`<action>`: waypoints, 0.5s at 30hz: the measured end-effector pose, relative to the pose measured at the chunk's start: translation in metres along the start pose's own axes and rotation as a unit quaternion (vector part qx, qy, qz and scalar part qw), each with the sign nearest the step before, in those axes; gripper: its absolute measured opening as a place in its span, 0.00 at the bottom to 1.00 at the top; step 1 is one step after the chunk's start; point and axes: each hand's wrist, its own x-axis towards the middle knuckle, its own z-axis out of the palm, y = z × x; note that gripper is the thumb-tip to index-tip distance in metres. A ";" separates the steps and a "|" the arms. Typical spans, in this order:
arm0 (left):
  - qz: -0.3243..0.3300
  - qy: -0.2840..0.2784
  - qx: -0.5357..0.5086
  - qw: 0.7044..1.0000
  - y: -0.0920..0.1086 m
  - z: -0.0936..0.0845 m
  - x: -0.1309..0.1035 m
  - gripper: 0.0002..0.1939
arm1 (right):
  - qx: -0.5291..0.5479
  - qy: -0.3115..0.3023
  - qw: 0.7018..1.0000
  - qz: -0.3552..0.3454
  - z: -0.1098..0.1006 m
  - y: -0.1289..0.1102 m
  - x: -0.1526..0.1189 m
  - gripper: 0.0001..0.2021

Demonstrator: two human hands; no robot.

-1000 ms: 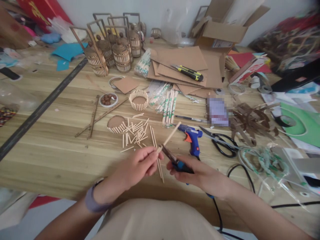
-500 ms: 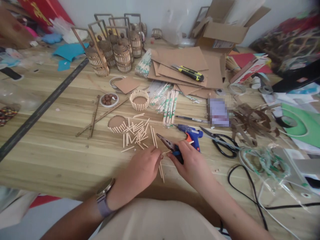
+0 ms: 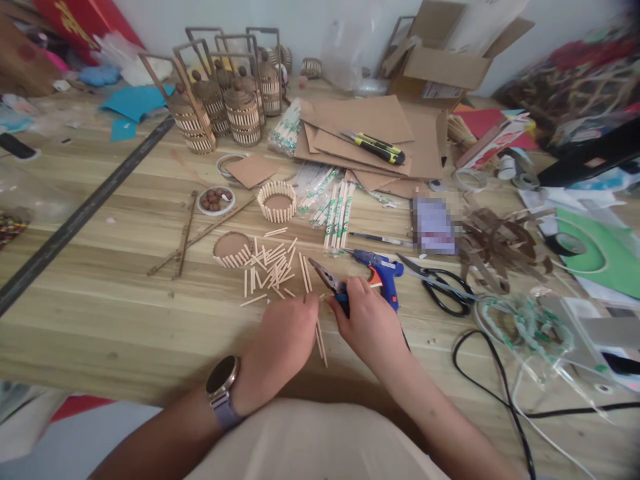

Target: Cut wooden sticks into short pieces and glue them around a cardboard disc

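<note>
Pale wall (image 3: 311, 30) behind, wooden tabletop (image 3: 125, 327) (streaky grain), soft light

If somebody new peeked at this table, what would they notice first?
Probably the cluster of tall-handled, lantern-shaped baskets toward the back left of the table. Next might come the bright blue glue gun, just beyond the right hand, which grips pliers. The heap of short pale sticks in the middle could catch the eye too.

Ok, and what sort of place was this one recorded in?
Probably a craft workshop or hobby corner: the wooden table holds a blue hot-glue gun, scattered short wooden sticks and several slatted, lantern-like models with tall handles.
</note>
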 end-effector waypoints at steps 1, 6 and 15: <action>0.004 0.004 0.003 1.000 -0.001 0.001 0.000 0.16 | -0.004 -0.004 1.000 0.003 0.000 0.000 0.000 0.06; 0.004 0.021 0.015 1.000 0.001 0.010 0.003 0.16 | -0.017 -0.014 1.000 0.007 -0.001 -0.007 0.002 0.06; 0.061 -0.002 -0.285 0.957 -0.028 0.005 0.004 0.17 | 0.178 -0.106 0.977 -0.043 -0.025 0.020 0.012 0.07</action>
